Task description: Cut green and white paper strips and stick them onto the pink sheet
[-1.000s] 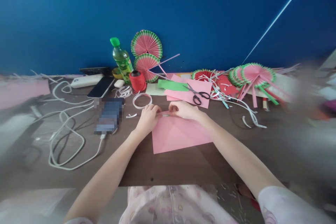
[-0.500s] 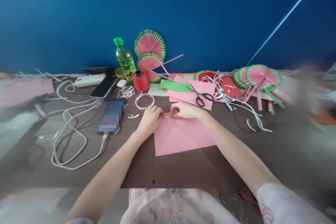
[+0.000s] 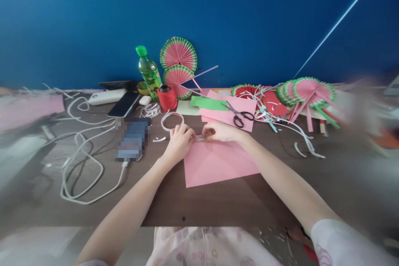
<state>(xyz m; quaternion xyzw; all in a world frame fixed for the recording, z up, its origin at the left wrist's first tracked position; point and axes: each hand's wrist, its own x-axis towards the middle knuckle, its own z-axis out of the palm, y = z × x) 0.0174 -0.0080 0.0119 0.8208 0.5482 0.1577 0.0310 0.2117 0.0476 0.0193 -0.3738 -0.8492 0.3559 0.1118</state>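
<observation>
A pink paper sheet (image 3: 218, 163) lies flat on the brown table in front of me. My left hand (image 3: 179, 141) and my right hand (image 3: 220, 131) meet at its far edge, both with fingers curled. Between their fingertips they pinch a thin strip (image 3: 201, 138), green and pink, along that edge. Black-handled scissors (image 3: 238, 114) rest on other pink sheets just beyond my right hand. A white tape ring (image 3: 172, 121) lies just beyond my left hand.
A phone (image 3: 133, 138) on a white cable (image 3: 84, 162) lies to the left. At the back stand a green bottle (image 3: 149, 70), a red spool (image 3: 167, 97) and watermelon paper fans (image 3: 178, 54). More fans (image 3: 307, 91) and paper scraps crowd the right.
Both hands stay pinched at the sheet's far edge, with only slight finger shifts. The view has drifted a little.
</observation>
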